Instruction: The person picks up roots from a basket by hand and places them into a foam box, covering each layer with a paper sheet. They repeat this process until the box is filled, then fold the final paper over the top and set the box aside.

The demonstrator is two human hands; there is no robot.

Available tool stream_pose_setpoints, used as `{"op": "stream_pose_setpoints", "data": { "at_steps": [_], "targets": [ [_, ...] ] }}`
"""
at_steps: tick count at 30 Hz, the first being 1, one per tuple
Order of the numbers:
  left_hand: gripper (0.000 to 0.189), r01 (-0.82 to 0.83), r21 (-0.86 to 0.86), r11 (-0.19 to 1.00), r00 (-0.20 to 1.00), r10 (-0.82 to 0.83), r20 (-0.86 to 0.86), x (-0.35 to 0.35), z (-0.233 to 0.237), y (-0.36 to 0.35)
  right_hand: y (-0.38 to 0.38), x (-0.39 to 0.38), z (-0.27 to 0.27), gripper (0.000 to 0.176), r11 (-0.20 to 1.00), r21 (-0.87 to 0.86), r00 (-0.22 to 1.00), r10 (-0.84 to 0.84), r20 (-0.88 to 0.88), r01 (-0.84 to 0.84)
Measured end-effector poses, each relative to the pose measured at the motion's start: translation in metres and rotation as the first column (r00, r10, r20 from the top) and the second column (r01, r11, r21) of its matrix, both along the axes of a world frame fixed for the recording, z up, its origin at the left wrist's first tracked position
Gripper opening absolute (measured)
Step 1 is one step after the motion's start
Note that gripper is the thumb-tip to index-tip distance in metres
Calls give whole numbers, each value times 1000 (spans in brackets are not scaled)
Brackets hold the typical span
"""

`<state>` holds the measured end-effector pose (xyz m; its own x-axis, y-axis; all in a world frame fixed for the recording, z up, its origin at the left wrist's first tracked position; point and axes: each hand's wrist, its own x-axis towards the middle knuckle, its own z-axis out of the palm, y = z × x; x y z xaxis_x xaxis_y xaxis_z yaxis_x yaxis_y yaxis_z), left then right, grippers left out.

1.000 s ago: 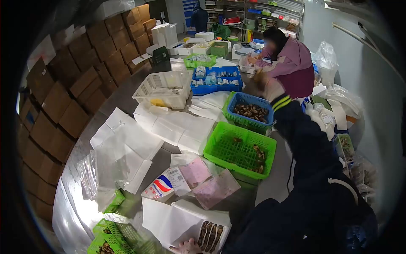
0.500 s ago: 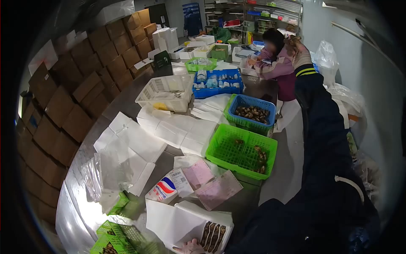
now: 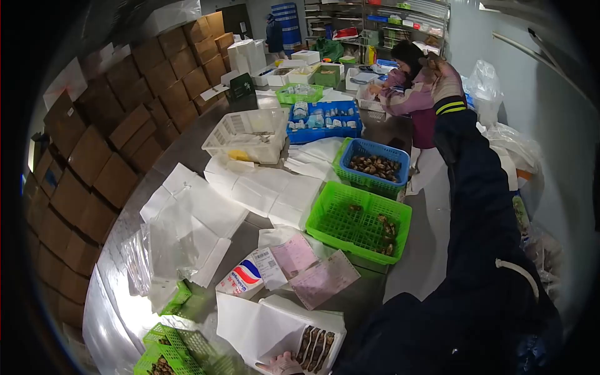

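My left hand (image 3: pixel 282 364) lies with outstretched fingers on the near edge of a white paper-lined box (image 3: pixel 334 320) at the bottom. Inside the box, dark brown lumpy pieces (image 3: pixel 314 350) sit in rows with white strips between them. My right hand (image 3: pixel 445 80) is raised at the upper right, above a striped cuff. Its fingers are bent around something brownish that I cannot make out. Below that arm stand a green basket (image 3: pixel 322 226) with a few brown pieces and a blue basket (image 3: pixel 405 167) holding many more.
Pink slips (image 3: pixel 325 279) and a printed white packet (image 3: pixel 240 281) lie beyond the box. Green baskets (image 3: pixel 150 356) stand at lower left. White sheets (image 3: pixel 262 190), a white crate (image 3: pixel 234 144) and a blue crate (image 3: pixel 340 127) follow. A co-worker (image 3: pixel 406 94) is across. Stacked cartons (image 3: pixel 103 169) line the left.
The view has shifted very slightly. The co-worker's head has moved a little, and a person in the far background stands more to the left. Both my hands stay nearly in place.
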<state>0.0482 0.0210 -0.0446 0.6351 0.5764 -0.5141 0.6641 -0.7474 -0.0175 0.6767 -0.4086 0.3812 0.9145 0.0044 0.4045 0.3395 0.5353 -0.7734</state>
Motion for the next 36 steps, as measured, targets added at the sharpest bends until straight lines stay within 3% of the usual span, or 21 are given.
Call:
{"op": "stream_pose_setpoints", "data": {
  "at_steps": [2, 3, 6, 7, 9, 12, 13, 14, 17, 20, 23, 25, 28, 36],
  "targets": [
    [32, -1, 0, 1000, 1000, 1, 1, -1, 0, 0, -22, 29, -4, 19, 964, 115, 968, 230, 100, -241],
    [32, 1, 2, 1000, 1000, -1, 2, -1, 0, 0, -3, 28, 1, 14, 939, 152, 941, -325, 92, 310],
    [32, -2, -3, 1000, 1000, 2, 8, -1, -1, 0, -33, 49, 4, 35, 973, -18, 955, -221, 200, 229],
    [32, -2, -3, 1000, 1000, 2, 9, -1, -1, 0, -32, 48, 2, 35, 974, -19, 955, -218, 200, 226],
    [32, 1, -5, 1000, 1000, -1, 10, -1, -2, -1, -14, 17, 11, 48, 945, -94, 947, -306, 94, 314],
    [32, -1, -3, 1000, 1000, 1, 9, -2, -1, -1, -5, 14, 12, 56, 952, -5, 951, -304, 51, 305],
    [32, 2, -2, 1000, 1000, -2, 8, -2, -2, 0, -17, 21, 12, 56, 968, -137, 971, -188, 149, 209],
    [32, -1, -6, 1000, 1000, 1, 12, -1, -2, -1, -23, 30, 8, 56, 968, -137, 970, -189, 150, 210],
    [32, -7, -8, 1000, 1000, 8, 17, 0, -3, -2, -22, 34, 8, 49, 983, -90, 982, -148, 115, 159],
    [32, -7, -9, 1000, 1000, 7, 20, -1, -4, -3, -18, 27, 9, 42, 973, -44, 973, -223, 54, 226],
    [32, -7, -9, 1000, 1000, 7, 22, -3, -4, -2, -33, 48, 5, 40, 974, -166, 981, -131, 144, 154],
    [32, -9, -6, 1000, 1000, 9, 22, -3, -3, -2, -12, 25, 14, 30, 935, -110, 942, -334, 43, 337],
    [32, -7, -6, 1000, 1000, 7, 24, -3, -4, -2, -18, 28, 12, 25, 955, -104, 960, -278, 26, 279],
    [32, 1, -7, 1000, 1000, -1, 30, -7, -4, -2, -29, 46, 7, 16, 945, -79, 948, -313, 60, 317]
  ]
}}
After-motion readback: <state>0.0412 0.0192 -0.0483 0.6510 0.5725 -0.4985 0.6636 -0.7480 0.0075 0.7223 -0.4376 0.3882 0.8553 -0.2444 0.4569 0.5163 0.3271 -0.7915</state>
